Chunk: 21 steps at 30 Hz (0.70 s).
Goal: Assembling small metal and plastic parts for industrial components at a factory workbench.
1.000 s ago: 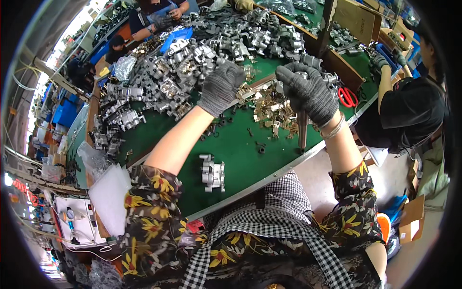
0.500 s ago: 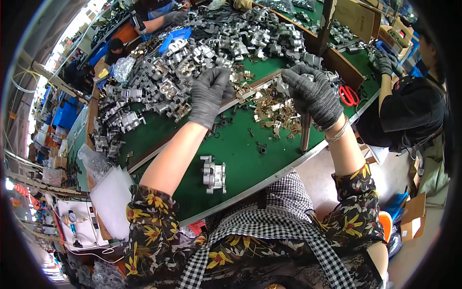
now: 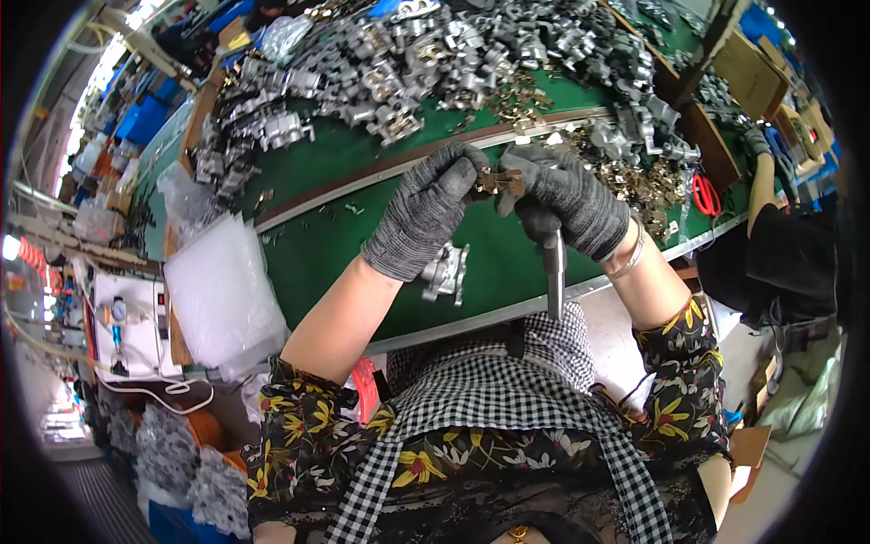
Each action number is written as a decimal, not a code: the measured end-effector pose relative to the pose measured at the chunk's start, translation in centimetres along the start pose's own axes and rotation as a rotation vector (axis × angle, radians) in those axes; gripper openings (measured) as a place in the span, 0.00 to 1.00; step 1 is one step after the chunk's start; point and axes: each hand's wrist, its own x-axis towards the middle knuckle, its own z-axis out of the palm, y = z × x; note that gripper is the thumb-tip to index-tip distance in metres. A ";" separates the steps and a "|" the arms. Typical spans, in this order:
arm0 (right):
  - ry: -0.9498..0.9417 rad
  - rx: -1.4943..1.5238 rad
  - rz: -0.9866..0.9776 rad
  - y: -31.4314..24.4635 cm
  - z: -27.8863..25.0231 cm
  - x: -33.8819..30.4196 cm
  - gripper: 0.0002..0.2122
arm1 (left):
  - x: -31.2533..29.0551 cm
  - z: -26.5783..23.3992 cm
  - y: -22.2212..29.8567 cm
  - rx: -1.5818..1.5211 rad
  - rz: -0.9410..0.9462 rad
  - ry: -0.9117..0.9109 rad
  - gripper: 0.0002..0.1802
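In front of me, my left hand [image 3: 424,213] and my right hand [image 3: 580,201], both in grey knit gloves, meet over the green bench. Fingertips of both pinch small brass-coloured metal clips [image 3: 496,182]; how many is hard to make out. A grey, rod-shaped tool [image 3: 555,276] is also gripped in my right hand, its shaft pointing down toward me. Below my left wrist a silver metal casting [image 3: 447,274] lies on the bench, partly covered by the glove. Beyond my right hand spreads a pile of brass-coloured clips [image 3: 634,174].
A big heap of silver castings [image 3: 399,68] fills the far side behind a low metal-edged divider [image 3: 349,186]. Red-handled scissors [image 3: 705,194] lie at the right. White foam sheets [image 3: 222,295] sit at the left. A co-worker's dark sleeve [image 3: 788,258] shows at the right.
My hands have come together and nearer to me, with brass-coloured clips now between the fingertips. The tool has come along with my right hand. My head view has shifted.
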 end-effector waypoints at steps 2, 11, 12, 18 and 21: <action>0.008 -0.164 -0.090 -0.8 1.1 -0.3 0.12 | -1.6 -0.6 0.1 -0.205 -0.100 0.007 0.11; -0.079 -1.119 -0.811 0.0 3.6 0.1 0.12 | -6.1 -1.0 -1.2 -1.106 -0.524 0.013 0.10; -0.051 -1.247 -0.791 0.4 3.5 -0.2 0.13 | -6.5 -0.3 -0.5 -1.135 -0.489 0.043 0.10; 0.012 -1.288 -0.895 0.4 4.1 0.2 0.12 | -7.4 -0.4 -0.5 -0.707 -0.426 0.035 0.21; 0.090 -1.005 -0.621 -1.1 4.1 -0.2 0.11 | -6.8 -3.2 0.4 0.194 -0.182 0.327 0.26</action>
